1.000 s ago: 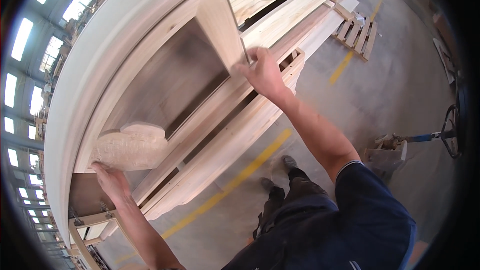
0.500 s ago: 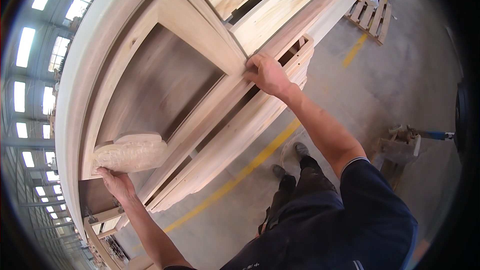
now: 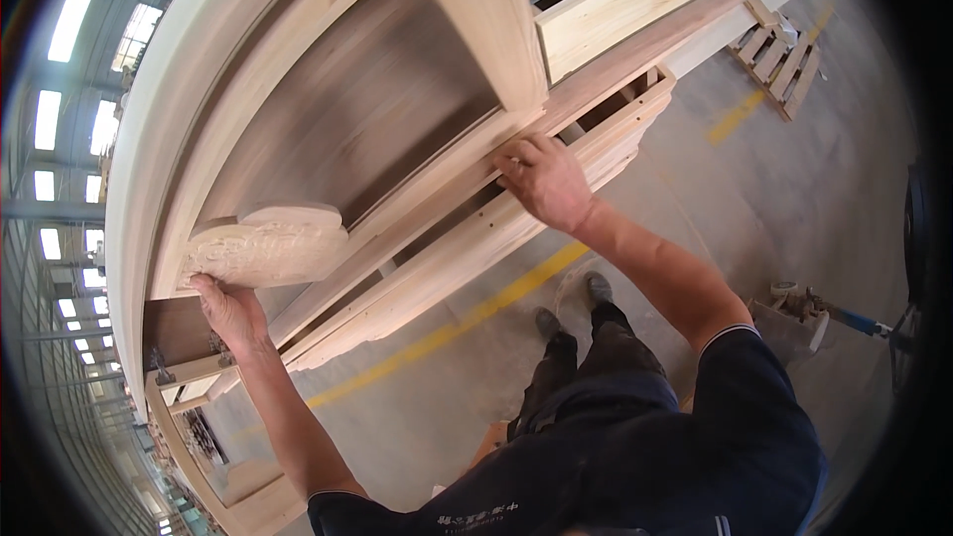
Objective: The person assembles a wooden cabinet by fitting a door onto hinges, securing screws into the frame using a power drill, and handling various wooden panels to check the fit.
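Note:
A pale wooden cabinet door [image 3: 474, 15] with a darker recessed panel [image 3: 367, 99] lies in a large wooden cabinet before me. My left hand [image 3: 234, 316] grips the door's left end, thumb on top beside a carved wooden ornament [image 3: 268, 250]; its other fingers are mostly hidden. My right hand [image 3: 548, 182] is closed, its bent fingers against the door's near edge, close to the right corner. Whatever lies between those fingertips is hidden. Below that edge runs the cabinet's lower rail [image 3: 427, 201], with dark slots beside it.
Pale drawer fronts [image 3: 645, 0] adjoin the door on the right. A slatted pallet [image 3: 779, 65] lies on the concrete floor past the cabinet's far right end. A yellow line [image 3: 447, 328] crosses the floor by my feet. A cart-like object [image 3: 794, 323] stands at right.
My right hand has shifted left along the door's near edge, away from the corner. The left hand keeps its hold by the ornament. The whole view has shifted.

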`<state>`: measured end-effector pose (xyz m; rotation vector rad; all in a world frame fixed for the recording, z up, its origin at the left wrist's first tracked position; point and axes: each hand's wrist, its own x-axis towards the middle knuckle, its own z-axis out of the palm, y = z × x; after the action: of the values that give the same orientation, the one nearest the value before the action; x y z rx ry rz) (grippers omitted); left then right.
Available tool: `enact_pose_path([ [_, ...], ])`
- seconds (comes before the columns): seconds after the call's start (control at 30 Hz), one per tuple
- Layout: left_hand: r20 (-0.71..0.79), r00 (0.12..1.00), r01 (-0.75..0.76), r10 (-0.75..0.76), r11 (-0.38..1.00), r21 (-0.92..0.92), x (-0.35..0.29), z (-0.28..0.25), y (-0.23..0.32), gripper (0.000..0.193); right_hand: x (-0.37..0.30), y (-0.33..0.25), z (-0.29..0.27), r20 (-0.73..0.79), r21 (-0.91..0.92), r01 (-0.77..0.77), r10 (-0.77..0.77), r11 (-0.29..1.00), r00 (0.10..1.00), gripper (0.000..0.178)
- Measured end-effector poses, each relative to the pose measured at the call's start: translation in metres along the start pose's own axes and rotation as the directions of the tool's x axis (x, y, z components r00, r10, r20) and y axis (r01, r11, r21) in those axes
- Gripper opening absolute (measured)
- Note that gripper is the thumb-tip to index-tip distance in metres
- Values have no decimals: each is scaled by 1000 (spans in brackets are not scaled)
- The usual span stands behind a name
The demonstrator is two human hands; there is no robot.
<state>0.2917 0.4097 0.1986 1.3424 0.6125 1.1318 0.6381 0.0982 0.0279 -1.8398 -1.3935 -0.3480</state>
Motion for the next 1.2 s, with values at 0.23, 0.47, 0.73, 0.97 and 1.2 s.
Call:
enact_pose_path([
  [0.23, -47, 998, 36, -38, 998, -43, -9, 7, 5, 77, 5, -20, 21, 26, -42, 60, -59, 997, 998, 35],
  [0.47, -11, 1000, 22, -22, 1000, -17, -5, 7, 1, 82, 9, -17, 22, 14, -79, 69, -68, 994, 998, 33],
  [0.73, 5, 1000, 21, -21, 1000, 6, -2, -1, 2, 92, 3, 7, -2, -106, -106, -104, 93, 989, 990, 23],
  [0.97, 27, 999, 20, -20, 1000, 10, 2, -2, 0, 91, -2, 23, -6, -109, -58, -62, 55, 996, 992, 27],
  [1.2, 25, 1000, 10, -10, 1000, 1, 2, -4, 1, 87, 1, 26, -9, -109, -19, -64, 61, 998, 992, 24],
])
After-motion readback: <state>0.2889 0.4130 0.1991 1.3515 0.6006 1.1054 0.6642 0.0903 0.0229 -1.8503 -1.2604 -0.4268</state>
